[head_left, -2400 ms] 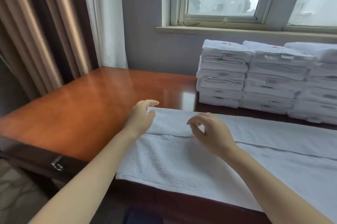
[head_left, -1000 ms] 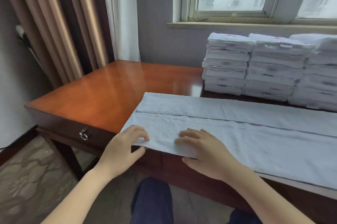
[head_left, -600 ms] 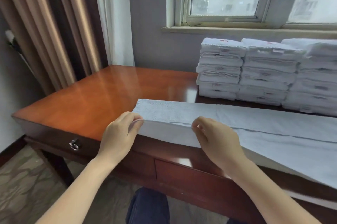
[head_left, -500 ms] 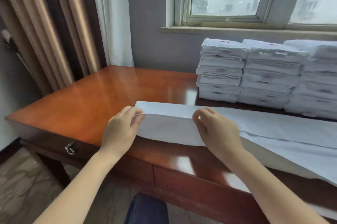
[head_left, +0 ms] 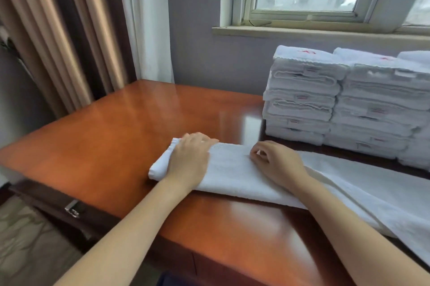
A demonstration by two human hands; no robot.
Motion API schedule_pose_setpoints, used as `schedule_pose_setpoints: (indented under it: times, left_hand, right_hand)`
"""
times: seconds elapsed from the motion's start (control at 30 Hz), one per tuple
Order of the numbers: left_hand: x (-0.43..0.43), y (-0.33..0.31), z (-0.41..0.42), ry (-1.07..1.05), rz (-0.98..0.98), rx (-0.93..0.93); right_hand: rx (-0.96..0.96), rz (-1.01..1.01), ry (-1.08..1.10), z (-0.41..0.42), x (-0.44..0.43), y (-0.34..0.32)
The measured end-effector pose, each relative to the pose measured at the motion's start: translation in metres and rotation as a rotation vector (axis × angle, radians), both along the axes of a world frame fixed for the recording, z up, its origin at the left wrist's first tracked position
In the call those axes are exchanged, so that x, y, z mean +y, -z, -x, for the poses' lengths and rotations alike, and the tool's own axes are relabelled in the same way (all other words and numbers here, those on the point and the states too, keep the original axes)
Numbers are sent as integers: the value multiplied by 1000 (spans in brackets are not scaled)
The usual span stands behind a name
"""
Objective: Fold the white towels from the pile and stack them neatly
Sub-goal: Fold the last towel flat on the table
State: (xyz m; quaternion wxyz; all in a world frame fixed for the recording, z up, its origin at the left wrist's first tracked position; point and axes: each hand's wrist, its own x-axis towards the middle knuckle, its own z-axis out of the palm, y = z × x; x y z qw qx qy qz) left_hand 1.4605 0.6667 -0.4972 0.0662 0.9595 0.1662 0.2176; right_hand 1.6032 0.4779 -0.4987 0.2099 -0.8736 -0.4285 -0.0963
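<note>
Left hand (head_left: 188, 162) lies flat on the towel (head_left: 232, 174) — fingers straight, aimed at 1 o'clock, pressing its rounded left end onto the table (head_left: 111, 136). The towel is a long strip, its axis running from about 9 o'clock to 4 o'clock, passing under both palms. Right hand (head_left: 277, 162) is curled — thumb and forefinger pinch the top layer near the far edge. Folded stacks (head_left: 302, 99) stand at 2 o'clock.

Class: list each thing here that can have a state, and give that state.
towel: folded lengthwise, flat on the desk
left hand: pressing flat on it
right hand: fingers curled on it, grip unclear
stacked towels: folded, piled
curtains: drawn aside
drawer: shut
</note>
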Motion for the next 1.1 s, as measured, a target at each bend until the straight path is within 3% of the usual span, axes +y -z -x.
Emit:
schedule_pose_setpoints:
  times: [0.07,0.17,0.73,0.8,0.9,1.0,1.1]
  left_hand:
    - [-14,8,-5,95,183,118]
    - [-17,18,-4,87,103,310]
    - [62,8,70,84,90,362]
    - [51,9,69,76,112,305]
    - [14,9,65,182,223,48]
    - [-41,7,55,334,296,-143]
    - [-93,2,43,456,329,-203]
  right_hand:
    - [-3,-15,2,-2,1,4]
    - [16,-18,6,-1,3,5]
    - [130,-7,1,79,67,-1]
    - [106,45,-5,82,48,-4]
    - [-12,95,14,88,0,-4]
    - [-23,42,63,93,-58,-2]
    - [-15,-27,82,101,-105,-3]
